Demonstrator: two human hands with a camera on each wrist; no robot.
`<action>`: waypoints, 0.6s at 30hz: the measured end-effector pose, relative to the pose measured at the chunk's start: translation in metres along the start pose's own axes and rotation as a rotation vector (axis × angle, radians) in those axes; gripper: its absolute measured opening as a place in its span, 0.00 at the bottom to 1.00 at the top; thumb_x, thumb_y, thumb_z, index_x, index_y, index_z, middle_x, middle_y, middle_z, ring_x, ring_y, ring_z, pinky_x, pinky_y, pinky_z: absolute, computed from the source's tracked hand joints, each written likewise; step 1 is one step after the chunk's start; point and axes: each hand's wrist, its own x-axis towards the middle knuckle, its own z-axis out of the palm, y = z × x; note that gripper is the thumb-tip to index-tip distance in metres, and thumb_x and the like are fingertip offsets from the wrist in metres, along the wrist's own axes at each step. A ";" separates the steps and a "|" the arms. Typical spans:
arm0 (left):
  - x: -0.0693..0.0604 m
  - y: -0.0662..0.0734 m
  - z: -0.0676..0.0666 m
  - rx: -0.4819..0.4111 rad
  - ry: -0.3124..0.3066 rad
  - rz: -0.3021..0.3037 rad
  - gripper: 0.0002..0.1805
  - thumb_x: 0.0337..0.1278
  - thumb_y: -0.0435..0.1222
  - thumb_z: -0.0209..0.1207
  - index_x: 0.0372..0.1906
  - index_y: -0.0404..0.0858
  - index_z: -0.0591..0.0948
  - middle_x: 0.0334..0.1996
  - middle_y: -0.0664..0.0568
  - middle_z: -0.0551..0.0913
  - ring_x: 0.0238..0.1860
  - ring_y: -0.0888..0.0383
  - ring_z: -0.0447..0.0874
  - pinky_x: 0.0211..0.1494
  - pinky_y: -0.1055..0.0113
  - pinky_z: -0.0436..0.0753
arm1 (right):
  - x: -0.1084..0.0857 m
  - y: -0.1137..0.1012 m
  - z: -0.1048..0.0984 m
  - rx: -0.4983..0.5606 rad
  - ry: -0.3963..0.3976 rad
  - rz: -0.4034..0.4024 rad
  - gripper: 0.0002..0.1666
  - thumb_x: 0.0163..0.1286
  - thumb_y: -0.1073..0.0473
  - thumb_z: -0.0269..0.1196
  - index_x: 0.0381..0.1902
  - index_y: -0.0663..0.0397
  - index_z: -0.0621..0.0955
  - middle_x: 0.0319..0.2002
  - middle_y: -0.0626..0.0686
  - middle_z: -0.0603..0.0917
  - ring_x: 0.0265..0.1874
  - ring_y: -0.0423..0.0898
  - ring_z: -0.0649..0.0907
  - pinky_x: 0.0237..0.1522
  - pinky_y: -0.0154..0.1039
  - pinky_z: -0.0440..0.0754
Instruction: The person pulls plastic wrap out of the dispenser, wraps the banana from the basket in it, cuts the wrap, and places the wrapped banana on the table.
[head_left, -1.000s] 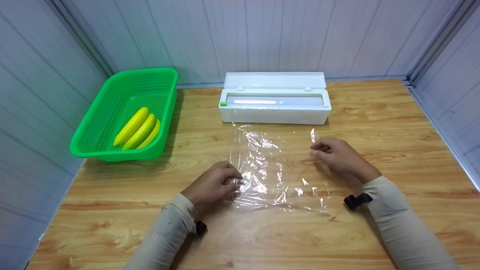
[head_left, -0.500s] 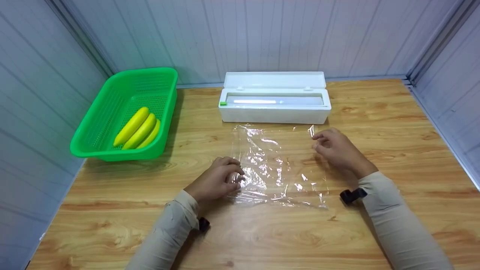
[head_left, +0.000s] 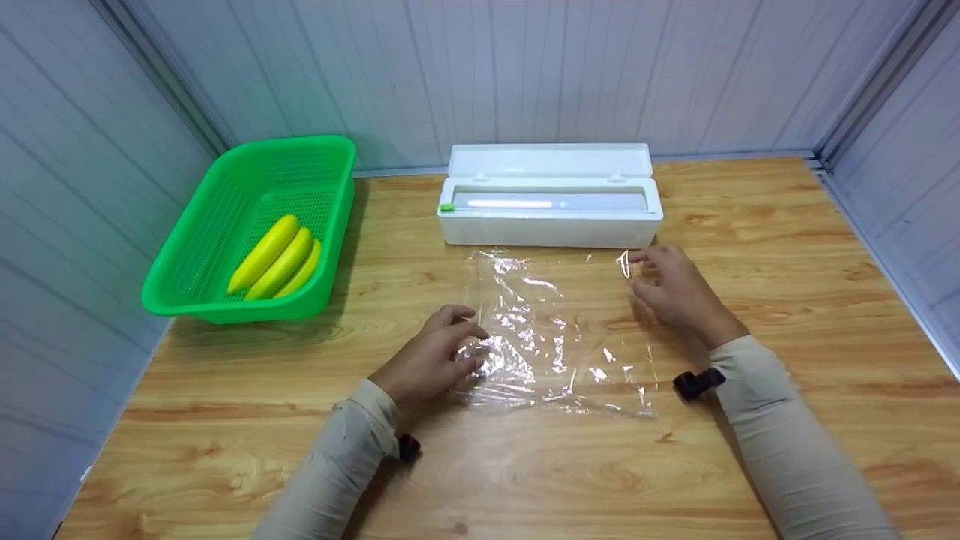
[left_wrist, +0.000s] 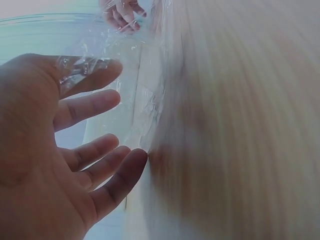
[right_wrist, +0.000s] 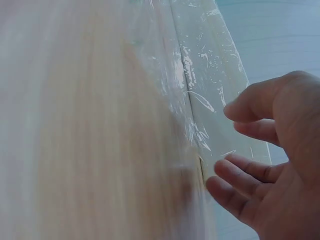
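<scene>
A sheet of clear cling film lies spread on the wooden table, shiny and wrinkled. At its left edge is my left hand, fingers apart and loosely bent. In the left wrist view a bit of the film clings over the thumb of the left hand. Beside the film's far right corner is my right hand. The right wrist view shows the fingers of this hand spread and gripping nothing; whether they touch the film is unclear. Behind the film stands a white cling film dispenser, lid raised.
A green plastic basket holding several yellow bananas stands on the left side of the table. The dispenser has a small green slider at its left end. Panelled walls close off the back and sides.
The right hand has moved away from me along the film's right edge, toward the dispenser. My left hand has shifted slightly forward, its fingers spreading more. The film's near edge has drawn slightly forward.
</scene>
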 end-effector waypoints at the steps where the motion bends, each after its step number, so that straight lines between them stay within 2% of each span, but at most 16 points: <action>1: 0.000 0.000 0.000 -0.005 0.001 -0.003 0.15 0.63 0.38 0.64 0.54 0.41 0.82 0.67 0.44 0.66 0.69 0.48 0.62 0.68 0.53 0.68 | 0.001 0.001 0.000 0.006 0.021 0.001 0.23 0.67 0.66 0.63 0.59 0.66 0.77 0.57 0.70 0.69 0.57 0.67 0.75 0.56 0.60 0.77; 7: -0.001 -0.002 0.000 -0.036 -0.012 -0.008 0.13 0.67 0.39 0.61 0.53 0.41 0.82 0.66 0.44 0.67 0.68 0.49 0.64 0.69 0.53 0.67 | 0.009 0.004 -0.001 0.009 0.106 0.008 0.31 0.66 0.63 0.66 0.66 0.61 0.73 0.58 0.68 0.66 0.53 0.65 0.74 0.50 0.56 0.76; 10: -0.002 -0.004 -0.001 -0.043 -0.014 -0.003 0.13 0.68 0.40 0.61 0.53 0.40 0.82 0.66 0.43 0.67 0.68 0.48 0.64 0.69 0.52 0.67 | 0.012 0.005 -0.001 0.004 0.106 0.009 0.38 0.65 0.61 0.68 0.72 0.52 0.69 0.60 0.68 0.63 0.51 0.64 0.74 0.49 0.57 0.76; 15: -0.005 -0.006 -0.003 -0.045 -0.007 -0.001 0.14 0.69 0.42 0.61 0.54 0.41 0.82 0.66 0.44 0.68 0.67 0.49 0.66 0.69 0.53 0.68 | 0.016 0.009 -0.002 -0.004 0.096 0.039 0.55 0.63 0.60 0.70 0.80 0.34 0.55 0.67 0.72 0.57 0.55 0.67 0.74 0.54 0.63 0.75; 18: -0.007 -0.007 -0.004 -0.049 -0.005 -0.008 0.16 0.69 0.44 0.60 0.55 0.41 0.82 0.66 0.44 0.69 0.67 0.50 0.66 0.69 0.53 0.67 | 0.018 0.012 -0.003 -0.017 0.078 0.050 0.61 0.62 0.60 0.71 0.81 0.32 0.48 0.68 0.73 0.57 0.58 0.67 0.73 0.56 0.65 0.74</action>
